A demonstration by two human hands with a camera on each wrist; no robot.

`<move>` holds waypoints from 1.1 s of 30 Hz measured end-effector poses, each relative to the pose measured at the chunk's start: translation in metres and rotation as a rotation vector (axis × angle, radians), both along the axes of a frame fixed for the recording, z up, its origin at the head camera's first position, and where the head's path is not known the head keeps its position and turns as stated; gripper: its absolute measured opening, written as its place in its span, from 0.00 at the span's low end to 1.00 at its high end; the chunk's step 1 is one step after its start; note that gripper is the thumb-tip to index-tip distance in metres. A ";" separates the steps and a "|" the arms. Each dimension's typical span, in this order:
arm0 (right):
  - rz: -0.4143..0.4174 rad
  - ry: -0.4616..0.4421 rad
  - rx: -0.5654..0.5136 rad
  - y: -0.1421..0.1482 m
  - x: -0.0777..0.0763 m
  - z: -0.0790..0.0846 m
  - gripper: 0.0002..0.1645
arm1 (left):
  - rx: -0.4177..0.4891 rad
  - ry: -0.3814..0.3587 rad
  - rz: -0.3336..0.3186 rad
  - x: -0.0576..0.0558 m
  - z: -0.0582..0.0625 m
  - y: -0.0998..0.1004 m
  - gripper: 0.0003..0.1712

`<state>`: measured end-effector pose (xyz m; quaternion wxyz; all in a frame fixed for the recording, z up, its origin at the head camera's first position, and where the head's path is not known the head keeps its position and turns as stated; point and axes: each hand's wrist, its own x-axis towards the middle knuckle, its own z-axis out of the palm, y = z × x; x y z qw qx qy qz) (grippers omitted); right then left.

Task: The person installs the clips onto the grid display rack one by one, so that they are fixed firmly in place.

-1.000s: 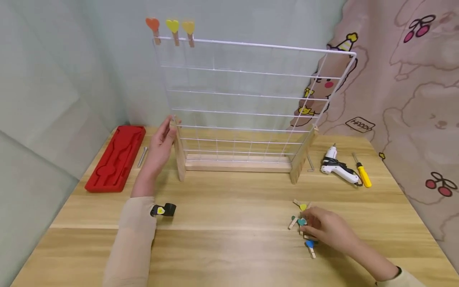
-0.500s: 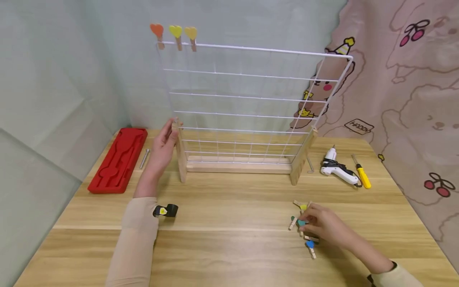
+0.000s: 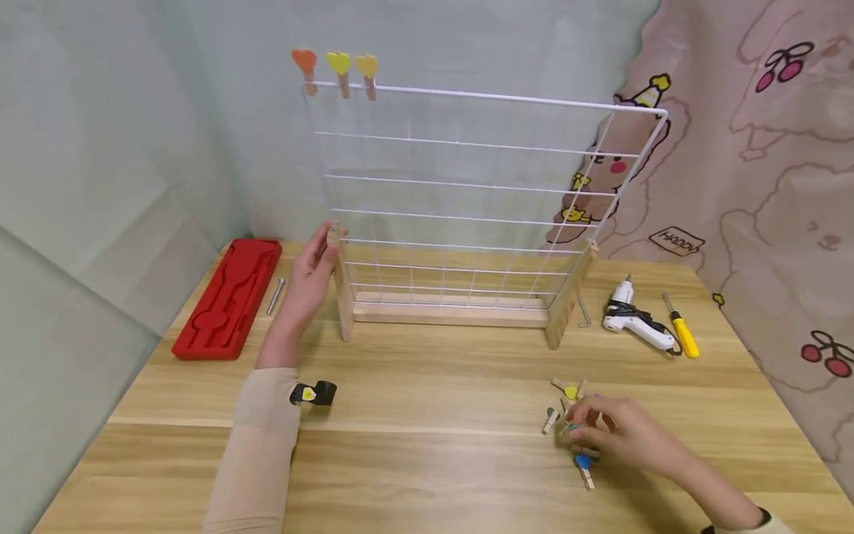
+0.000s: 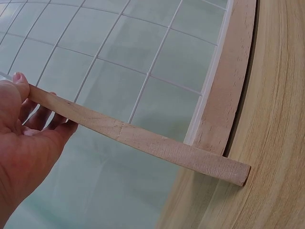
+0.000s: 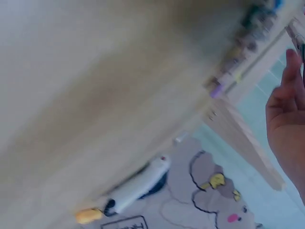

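A person's left hand grips the left wooden upright of a white wire grid standing on a counter, while the right hand pinches a teal-and-wood clip beside several loose clips. Three heart-topped clips line the grid's top left; a glue gun and screwdriver lie at right.
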<state>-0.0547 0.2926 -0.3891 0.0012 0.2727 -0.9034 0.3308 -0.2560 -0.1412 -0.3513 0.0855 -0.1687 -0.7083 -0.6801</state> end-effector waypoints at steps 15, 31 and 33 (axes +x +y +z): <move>-0.027 0.055 -0.194 -0.073 -0.074 0.081 0.10 | -0.006 -0.016 0.010 -0.002 0.000 -0.005 0.29; -0.011 0.248 -0.536 -0.184 -0.132 0.243 0.15 | 0.013 0.015 -0.007 0.000 0.001 0.001 0.31; -0.030 0.293 -0.550 -0.192 -0.139 0.259 0.15 | 0.018 0.014 -0.005 0.002 0.001 0.001 0.31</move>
